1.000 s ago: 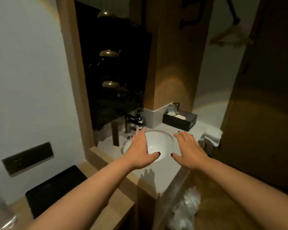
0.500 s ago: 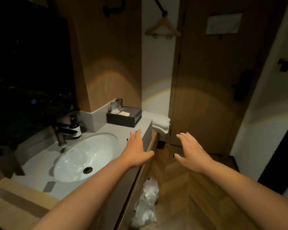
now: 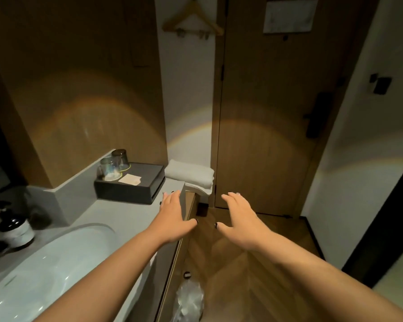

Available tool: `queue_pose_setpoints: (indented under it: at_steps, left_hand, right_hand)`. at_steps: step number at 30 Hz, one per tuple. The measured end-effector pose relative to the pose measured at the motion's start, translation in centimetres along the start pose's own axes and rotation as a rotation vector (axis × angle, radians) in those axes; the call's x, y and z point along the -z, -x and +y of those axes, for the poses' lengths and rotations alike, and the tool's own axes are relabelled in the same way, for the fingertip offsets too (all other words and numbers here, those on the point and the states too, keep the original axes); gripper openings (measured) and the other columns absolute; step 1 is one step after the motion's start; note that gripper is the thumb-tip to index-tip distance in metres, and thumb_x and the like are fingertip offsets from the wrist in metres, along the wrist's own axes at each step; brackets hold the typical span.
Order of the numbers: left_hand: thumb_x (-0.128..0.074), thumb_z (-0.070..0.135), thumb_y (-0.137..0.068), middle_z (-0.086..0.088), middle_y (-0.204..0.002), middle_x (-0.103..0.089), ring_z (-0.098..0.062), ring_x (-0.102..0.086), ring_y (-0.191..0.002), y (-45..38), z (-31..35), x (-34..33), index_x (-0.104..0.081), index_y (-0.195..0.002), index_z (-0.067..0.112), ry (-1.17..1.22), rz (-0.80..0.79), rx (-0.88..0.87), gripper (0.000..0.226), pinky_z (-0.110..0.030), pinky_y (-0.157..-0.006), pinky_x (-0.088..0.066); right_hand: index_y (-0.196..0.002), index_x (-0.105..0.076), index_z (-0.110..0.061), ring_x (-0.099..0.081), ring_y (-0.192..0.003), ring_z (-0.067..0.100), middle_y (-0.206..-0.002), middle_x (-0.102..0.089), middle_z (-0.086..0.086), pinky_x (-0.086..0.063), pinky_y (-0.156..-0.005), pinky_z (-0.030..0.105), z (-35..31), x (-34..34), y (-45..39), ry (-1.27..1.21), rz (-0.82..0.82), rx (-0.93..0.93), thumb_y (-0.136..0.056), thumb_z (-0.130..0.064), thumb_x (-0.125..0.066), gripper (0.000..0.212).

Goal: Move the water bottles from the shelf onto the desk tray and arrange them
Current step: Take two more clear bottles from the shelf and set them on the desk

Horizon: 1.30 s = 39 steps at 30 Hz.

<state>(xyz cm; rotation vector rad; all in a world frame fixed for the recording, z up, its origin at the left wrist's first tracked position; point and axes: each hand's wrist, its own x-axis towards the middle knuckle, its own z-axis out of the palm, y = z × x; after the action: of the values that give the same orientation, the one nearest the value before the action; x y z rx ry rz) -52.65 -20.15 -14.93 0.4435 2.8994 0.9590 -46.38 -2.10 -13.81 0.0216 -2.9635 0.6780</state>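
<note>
Head view: nearest to you, at the bottom edge, a crumpled clear plastic bag (image 3: 189, 300) lies on the wooden floor (image 3: 254, 275) beside the bench front. To the left the white sink (image 3: 44, 270) is set into the grey bench (image 3: 126, 214), and a dark soap bottle (image 3: 15, 228) stands behind it near the wall.

Your two hands are stretched out in front of you, palms down. Your left hand (image 3: 172, 217) hovers over the right end of the bench, fingers straight and a little spread, and it holds nothing. Your right hand (image 3: 240, 217) hangs over the floor, also flat and wide, also with nothing in it. The two are near each other but apart.

Further on, a black box (image 3: 135, 189) sits on the bench with two upturned glasses (image 3: 113, 167) on its top. Just beside it are folded white towels (image 3: 191, 175). Behind them stands the wooden door (image 3: 265, 112), and a wooden hanger (image 3: 192, 19) hangs on the wall high up.

No water bottle, no shelf and no desk tray can be seen here, so you cannot tell from this view where they are. In my judgement you are in the searching step, before any bottle is taken. The next move asks you to turn your head and find the shelf, then to reach for one bottle with a free hand.
</note>
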Motion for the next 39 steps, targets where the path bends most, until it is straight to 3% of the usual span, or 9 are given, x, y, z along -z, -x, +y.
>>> queue_pose_setpoints:
  at_steps: [12, 19, 25, 30, 39]
  left_hand:
    - [-0.063, 0.038, -0.084, -0.005, -0.161, 0.005, -0.021, 0.01, -0.147, -16.5, 0.9, -3.4, 0.0, -0.151, 0.016, -0.044, -0.097, -0.018, 0.095, -0.044, -0.119, -0.017]
    - [-0.062, 0.038, -0.085, -0.005, -0.161, 0.002, -0.02, 0.016, -0.146, -26.3, 4.4, -6.8, -0.001, -0.151, 0.012, -0.041, -0.03, 0.017, 0.093, -0.039, -0.119, -0.008]
    - [-0.062, 0.037, -0.084, -0.003, -0.161, 0.001, -0.017, 0.015, -0.146, -33.1, 6.9, -9.2, -0.002, -0.151, 0.015, 0.019, 0.052, 0.122, 0.093, -0.04, -0.12, -0.01]
    - [-0.062, 0.038, -0.083, -0.001, -0.16, -0.004, -0.024, 0.001, -0.148, -37.2, 5.9, -10.4, -0.009, -0.151, 0.019, 0.081, 0.099, 0.198, 0.088, -0.042, -0.119, -0.016]
    - [-0.064, 0.031, -0.085, -0.003, -0.16, -0.012, -0.017, 0.004, -0.147, -46.3, -1.2, -9.9, -0.021, -0.149, 0.019, 0.102, 0.161, 0.308, 0.078, -0.036, -0.118, -0.01]
  right_hand:
    - [-0.149, -0.014, -0.016, 0.0, -0.147, 0.024, -0.159, -0.009, 0.003, -0.011, -0.119, 0.041, 8.2, 0.8, -15.5, -0.002, -0.009, -0.055, -0.089, -0.036, -0.055, 0.075]
    - [-0.149, -0.015, -0.017, -0.002, -0.147, 0.025, -0.158, -0.012, 0.001, -0.012, -0.118, 0.039, 16.5, 2.9, -24.8, 0.033, -0.055, 0.017, -0.089, -0.036, -0.056, 0.075]
    - [-0.15, -0.014, -0.018, -0.002, -0.147, 0.024, -0.159, -0.011, 0.002, -0.013, -0.117, 0.038, 22.3, 5.8, -32.3, 0.064, -0.104, 0.114, -0.089, -0.038, -0.056, 0.077]
    - [-0.15, -0.014, -0.017, 0.0, -0.147, 0.024, -0.159, -0.011, 0.002, -0.013, -0.117, 0.037, 24.9, 6.9, -37.7, 0.09, -0.159, 0.178, -0.09, -0.035, -0.056, 0.076]
    - [-0.149, -0.016, -0.018, -0.002, -0.147, 0.023, -0.159, -0.009, 0.004, -0.012, -0.117, 0.034, 24.5, 2.0, -49.5, 0.054, -0.323, 0.241, -0.089, -0.035, -0.056, 0.074]
